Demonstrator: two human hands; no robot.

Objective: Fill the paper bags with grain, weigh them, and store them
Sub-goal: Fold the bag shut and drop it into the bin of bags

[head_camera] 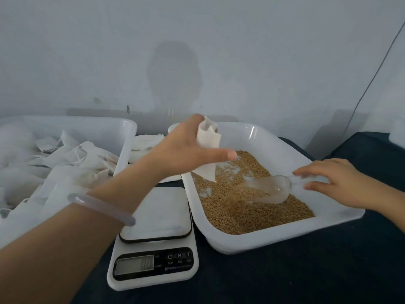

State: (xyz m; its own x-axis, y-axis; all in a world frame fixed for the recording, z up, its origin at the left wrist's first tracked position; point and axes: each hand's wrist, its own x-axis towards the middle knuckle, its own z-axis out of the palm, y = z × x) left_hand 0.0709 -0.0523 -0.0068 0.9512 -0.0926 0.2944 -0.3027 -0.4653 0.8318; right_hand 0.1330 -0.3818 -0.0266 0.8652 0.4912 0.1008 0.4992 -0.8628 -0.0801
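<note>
Left hand [184,148] grips a paper bag [208,137] above the far end of the tray [263,242] of grain [241,211]. Right hand [341,183] flanks the clear scoop [269,189] handle with thumb and fingers (blurred; whether it grips cannot be told); the bowl lies on the grain. The scale [153,216] stands just left of the tray on the dark worktop [306,270].

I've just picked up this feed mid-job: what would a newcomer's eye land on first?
The white tray of golden grain at centre right stands out against the dark table. Over its left side the left hand holds a white paper bag, while the right hand grips a clear scoop lying in the grain. A white scale sits left of the tray.
</note>
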